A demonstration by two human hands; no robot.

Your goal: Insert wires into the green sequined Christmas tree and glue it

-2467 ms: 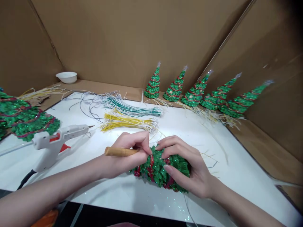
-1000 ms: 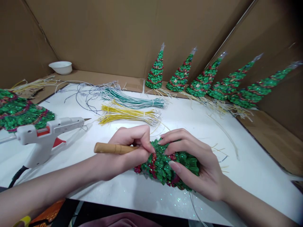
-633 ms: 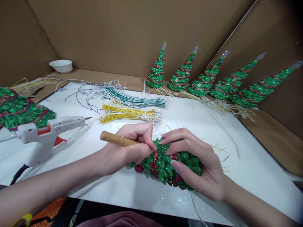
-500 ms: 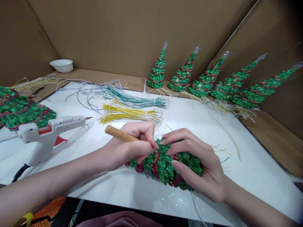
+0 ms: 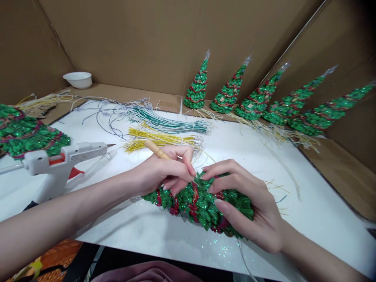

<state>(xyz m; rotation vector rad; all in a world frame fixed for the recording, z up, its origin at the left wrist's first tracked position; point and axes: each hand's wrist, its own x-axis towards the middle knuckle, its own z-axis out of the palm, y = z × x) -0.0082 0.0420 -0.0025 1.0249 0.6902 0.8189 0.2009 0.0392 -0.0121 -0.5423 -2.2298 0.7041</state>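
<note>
A glittery green Christmas tree ornament (image 5: 202, 199) with red garlands lies on its side on the white board, its tip toward the left. My left hand (image 5: 172, 168) is closed around a tool with a wooden handle (image 5: 157, 149), whose working end points at the tree's upper side; that end is mostly hidden by my fingers. Over the tree's wide end, my right hand (image 5: 246, 199) is curved, with fingers and thumb gripping it. Beyond my left hand lie a bundle of yellow wires (image 5: 158, 139) and a bundle of green-and-white wires (image 5: 170, 120).
A white hot glue gun (image 5: 58, 164) stands at left, its nozzle pointing right, beside another tree (image 5: 29, 135). Several finished-looking trees (image 5: 196, 92) line the back right. A white bowl (image 5: 79, 80) sits by the cardboard wall (image 5: 132, 47). Loose wires (image 5: 111, 113) trail behind.
The wooden handle has tilted more upright and shifted right, and my left fingers have lifted and opened slightly. More of the tree's narrow end shows. My right hand keeps its grip.
</note>
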